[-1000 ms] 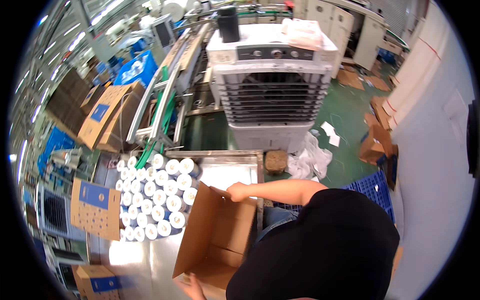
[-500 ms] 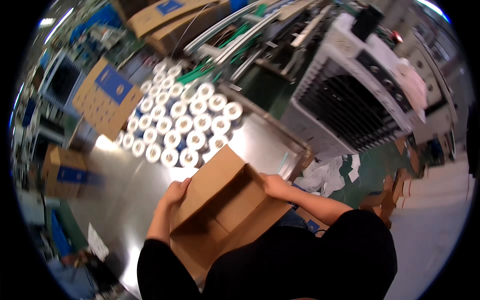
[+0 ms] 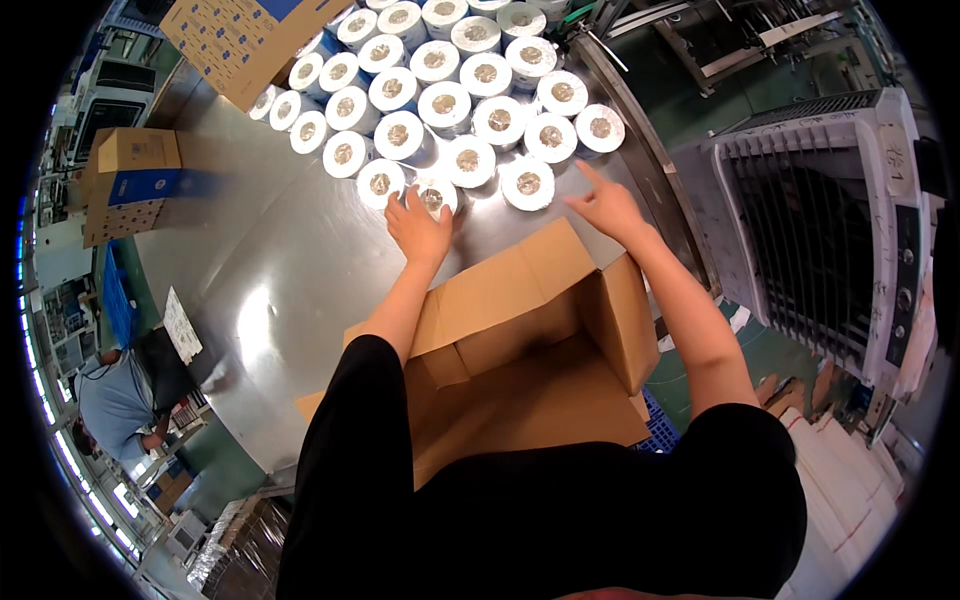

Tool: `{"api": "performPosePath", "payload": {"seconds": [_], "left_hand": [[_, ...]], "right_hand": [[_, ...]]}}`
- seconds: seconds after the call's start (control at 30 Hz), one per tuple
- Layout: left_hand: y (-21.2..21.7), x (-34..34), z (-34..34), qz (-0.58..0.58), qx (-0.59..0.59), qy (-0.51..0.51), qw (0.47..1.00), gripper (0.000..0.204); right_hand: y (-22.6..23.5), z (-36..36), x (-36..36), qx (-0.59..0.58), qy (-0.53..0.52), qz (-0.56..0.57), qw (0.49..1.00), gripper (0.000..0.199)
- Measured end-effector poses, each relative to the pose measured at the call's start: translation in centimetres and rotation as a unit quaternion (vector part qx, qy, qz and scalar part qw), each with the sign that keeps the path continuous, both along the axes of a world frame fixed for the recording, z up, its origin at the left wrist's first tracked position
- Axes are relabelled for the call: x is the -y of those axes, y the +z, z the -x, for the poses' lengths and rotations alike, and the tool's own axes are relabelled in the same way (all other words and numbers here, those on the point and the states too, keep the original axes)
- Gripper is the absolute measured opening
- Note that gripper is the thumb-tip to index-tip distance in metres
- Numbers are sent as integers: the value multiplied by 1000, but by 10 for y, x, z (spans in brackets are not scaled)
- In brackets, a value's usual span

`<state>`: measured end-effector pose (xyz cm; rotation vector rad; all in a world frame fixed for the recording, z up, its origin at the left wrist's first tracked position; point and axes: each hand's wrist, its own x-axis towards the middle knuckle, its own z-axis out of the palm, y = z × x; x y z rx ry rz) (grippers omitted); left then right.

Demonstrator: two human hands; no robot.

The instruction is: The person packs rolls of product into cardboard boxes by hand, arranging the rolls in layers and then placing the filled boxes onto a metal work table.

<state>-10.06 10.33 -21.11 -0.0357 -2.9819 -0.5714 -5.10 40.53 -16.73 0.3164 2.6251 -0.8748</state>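
An open brown cardboard box [image 3: 520, 380] rests in front of my body, its flaps folded outward and its inside bare. Beyond it stand several upright white rolls [image 3: 444, 104] with blue sides and clear wrap over their cores, packed close together. My left hand [image 3: 418, 230] has its fingers apart at the nearest roll [image 3: 437, 196]; whether they touch it is hard to tell. My right hand [image 3: 606, 210] is held over the box's far right corner, index finger stretched toward the rightmost rolls [image 3: 600, 128] and holding nothing.
The rolls stand on a shiny metal table [image 3: 240, 260] with a raised right edge [image 3: 640, 130]. Printed cartons [image 3: 240, 50] sit at the far left. A large grey air cooler [image 3: 800, 220] is at the right. At the lower left, another person [image 3: 115, 400] is at work.
Both hands have let go of the box and reached forward to the rolls. The box now sits lower against my body, and the view has turned down toward the table.
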Motion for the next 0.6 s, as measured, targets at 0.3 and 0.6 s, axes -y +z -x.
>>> {"api": "performPosePath", "payload": {"seconds": [0.3,0.6], "left_hand": [[-13,29,61,107,197,-51,973,53],[90,104,76,-57,246,21,967,44]], "right_hand": [[-85,76,41,58,3,-46,997,92],[-3,66,-29,-50,-43,122,990,71]]}}
